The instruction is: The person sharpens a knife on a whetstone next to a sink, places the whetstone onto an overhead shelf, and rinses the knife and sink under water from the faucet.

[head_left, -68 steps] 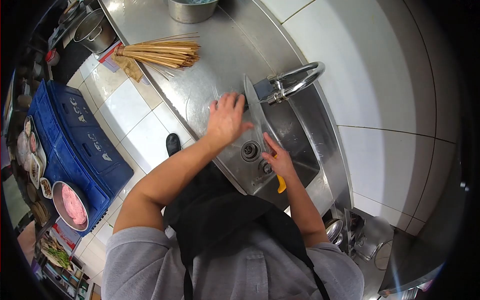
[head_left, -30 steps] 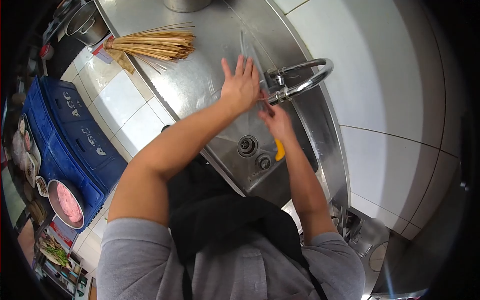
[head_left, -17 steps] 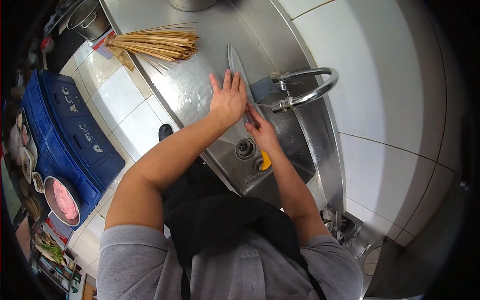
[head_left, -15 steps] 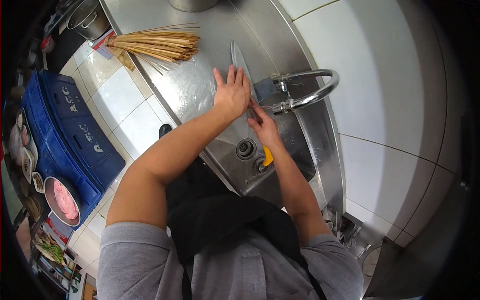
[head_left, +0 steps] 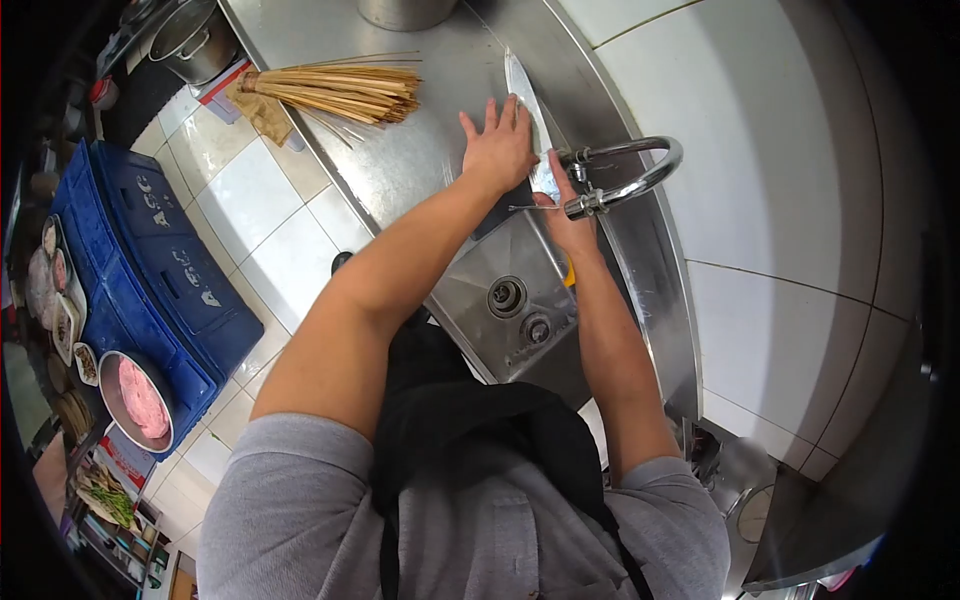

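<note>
A long knife lies across the sink's edge, its pale blade (head_left: 524, 88) pointing away from me and its yellow handle (head_left: 570, 272) partly hidden beneath my right wrist. My left hand (head_left: 500, 150) is palm down with fingers spread, its fingertips at the blade. Around the blade's rear part is my right hand (head_left: 568, 215), its index finger stretched along the metal and its thumb apart. Part of a dark grey slab (head_left: 488, 218) shows below my left hand. A thin stream of water leaves the chrome faucet (head_left: 630, 185) beside my right hand.
The steel sink (head_left: 470, 280) has two drains. A stick brush (head_left: 340, 90) lies on the counter near a metal pot (head_left: 405, 12). Blue crates (head_left: 165, 260) stand at left, with a bowl of pink meat (head_left: 142, 400). A lidless pot (head_left: 195, 45) is at upper left.
Both hands and the knife have shifted away from me and to the right in view. The blade now catches more light, and less of the yellow handle shows. The camera view has shifted slightly.
</note>
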`<action>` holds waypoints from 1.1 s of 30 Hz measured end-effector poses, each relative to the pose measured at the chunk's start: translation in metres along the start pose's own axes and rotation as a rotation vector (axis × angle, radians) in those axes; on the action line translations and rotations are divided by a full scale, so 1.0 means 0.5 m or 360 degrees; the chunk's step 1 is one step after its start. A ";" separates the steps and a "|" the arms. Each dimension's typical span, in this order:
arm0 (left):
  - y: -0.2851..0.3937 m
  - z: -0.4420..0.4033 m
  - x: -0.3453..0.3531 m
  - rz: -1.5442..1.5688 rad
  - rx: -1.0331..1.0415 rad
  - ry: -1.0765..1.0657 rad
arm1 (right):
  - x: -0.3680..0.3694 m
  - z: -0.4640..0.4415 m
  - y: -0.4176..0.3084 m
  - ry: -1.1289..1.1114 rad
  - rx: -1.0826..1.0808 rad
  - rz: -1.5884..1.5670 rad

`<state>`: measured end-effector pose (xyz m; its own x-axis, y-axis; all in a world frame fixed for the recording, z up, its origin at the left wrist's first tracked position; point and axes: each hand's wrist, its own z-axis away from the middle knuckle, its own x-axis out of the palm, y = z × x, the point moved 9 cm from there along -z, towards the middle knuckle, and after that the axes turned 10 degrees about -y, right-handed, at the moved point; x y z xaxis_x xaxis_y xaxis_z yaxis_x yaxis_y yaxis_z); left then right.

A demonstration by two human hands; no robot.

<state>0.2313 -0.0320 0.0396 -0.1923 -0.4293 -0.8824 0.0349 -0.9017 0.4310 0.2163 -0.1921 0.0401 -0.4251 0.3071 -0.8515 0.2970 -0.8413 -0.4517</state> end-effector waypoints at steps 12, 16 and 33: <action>-0.150 0.287 0.019 0.2655 -0.0513 -0.0039 | 0.059 0.275 -0.160 0.0119 0.0019 0.0062; -0.150 0.276 0.070 0.2843 -0.0377 -0.0351 | 0.075 0.301 -0.193 0.0127 0.0131 0.0059; -0.097 0.285 0.008 0.3064 -0.0081 -0.0501 | 0.100 0.379 -0.147 0.0081 0.0491 -0.0111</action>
<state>0.0891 0.0174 0.0420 -0.0088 -0.6660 0.7459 0.4013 0.6809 0.6127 0.0111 -0.1994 0.0811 -0.3898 0.3838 -0.8371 -0.0080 -0.9104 -0.4137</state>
